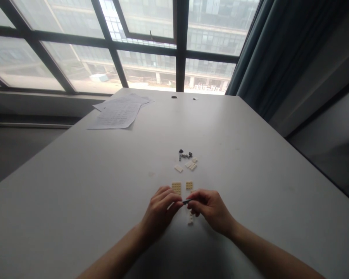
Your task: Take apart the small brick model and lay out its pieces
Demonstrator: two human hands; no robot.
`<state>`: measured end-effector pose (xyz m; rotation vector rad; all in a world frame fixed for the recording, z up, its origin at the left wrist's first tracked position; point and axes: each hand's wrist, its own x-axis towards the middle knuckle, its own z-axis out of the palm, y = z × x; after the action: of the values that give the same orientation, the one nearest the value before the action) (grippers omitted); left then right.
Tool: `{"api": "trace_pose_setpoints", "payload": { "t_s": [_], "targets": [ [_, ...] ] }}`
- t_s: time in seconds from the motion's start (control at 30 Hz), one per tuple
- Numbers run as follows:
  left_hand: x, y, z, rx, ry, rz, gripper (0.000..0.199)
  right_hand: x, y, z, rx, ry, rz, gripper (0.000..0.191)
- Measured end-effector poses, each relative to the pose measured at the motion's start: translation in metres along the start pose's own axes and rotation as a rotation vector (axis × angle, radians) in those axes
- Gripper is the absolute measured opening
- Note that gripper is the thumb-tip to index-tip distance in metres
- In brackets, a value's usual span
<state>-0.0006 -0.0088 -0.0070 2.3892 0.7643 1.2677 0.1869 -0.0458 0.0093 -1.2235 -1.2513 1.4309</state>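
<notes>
A small dark grey piece (186, 201) is pinched between my left hand (163, 206) on one side and my right hand (211, 209) on the other. Just beyond my left fingers lies a tan studded plate (176, 187), and a smaller tan plate (189, 185) sits to its right. Small cream pieces (190, 219) lie below my right fingertips, partly hidden by them. Farther up are a flat white tile (178, 168), several cream pieces (192, 166) and a cluster of small dark grey parts (185, 155).
The white table (235, 162) stretches up to a large window. Printed paper sheets (116, 114) lie at its far left. Two round holes are near the far edge, one at the centre (174, 97). A dark curtain (267, 58) hangs at the right.
</notes>
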Motion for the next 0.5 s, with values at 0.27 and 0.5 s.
{"api": "trace_pose_setpoints", "payload": {
  "t_s": [0.27, 0.5],
  "targets": [
    [0.0012, 0.0030, -0.0020, -0.026, -0.012, -0.028, 0.012, -0.0006, 0.0002, -0.0011, 0.129, -0.031, 0.014, 0.021],
    [0.0010, 0.0042, -0.0019, -0.077, -0.007, -0.064, 0.003, -0.0030, 0.0029, -0.0003, 0.112, 0.025, -0.037, 0.019]
  ]
}}
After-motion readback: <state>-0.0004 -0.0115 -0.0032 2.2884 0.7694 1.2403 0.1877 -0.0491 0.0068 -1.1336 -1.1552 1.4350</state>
